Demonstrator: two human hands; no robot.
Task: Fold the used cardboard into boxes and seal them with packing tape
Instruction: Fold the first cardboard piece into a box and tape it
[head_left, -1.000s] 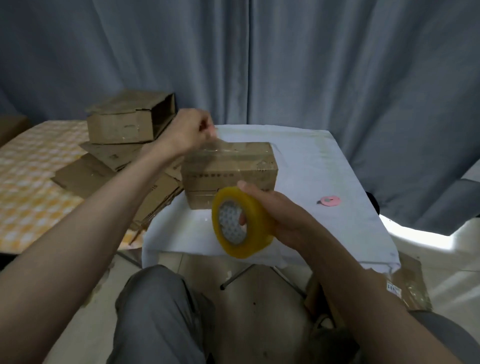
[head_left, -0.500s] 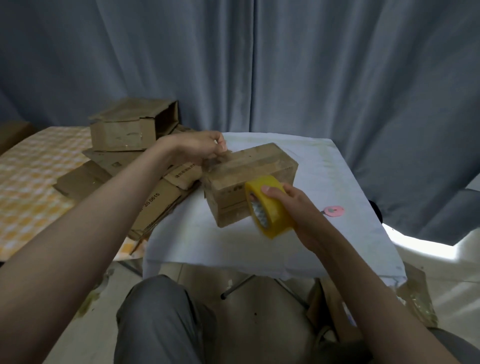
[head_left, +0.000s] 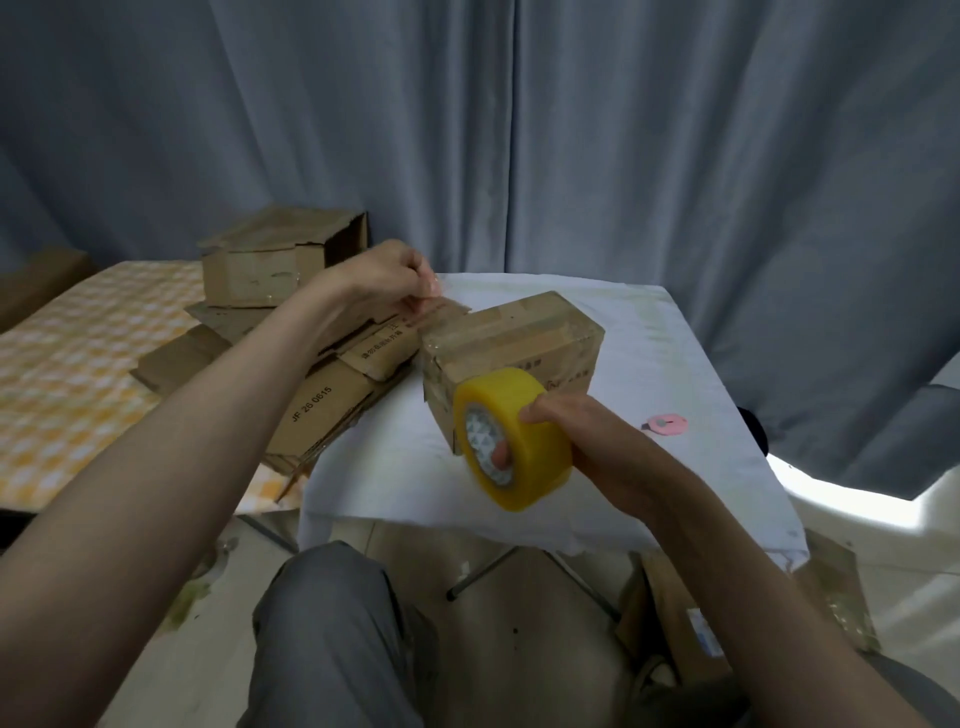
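Note:
A small folded cardboard box (head_left: 524, 343) sits on the white-covered table (head_left: 670, 364), with clear tape along its top. My right hand (head_left: 587, 441) grips a yellow roll of packing tape (head_left: 514, 436) in front of the box's near side, a finger through the core. My left hand (head_left: 395, 280) pinches the free end of the tape strip (head_left: 441, 312), which stretches from the box's top left edge out over the flat cardboard.
Flattened cardboard sheets (head_left: 311, 395) lie left of the box, and a folded box (head_left: 280, 260) stands on them. A pink disc (head_left: 667, 423) lies on the table at right. Cardboard lies on the floor (head_left: 670, 613) by my right knee. Grey curtains hang behind.
The box has turned so a corner faces me. My right hand has brought the roll back down in front of the box. My left hand has pulled the tape end leftward off the box.

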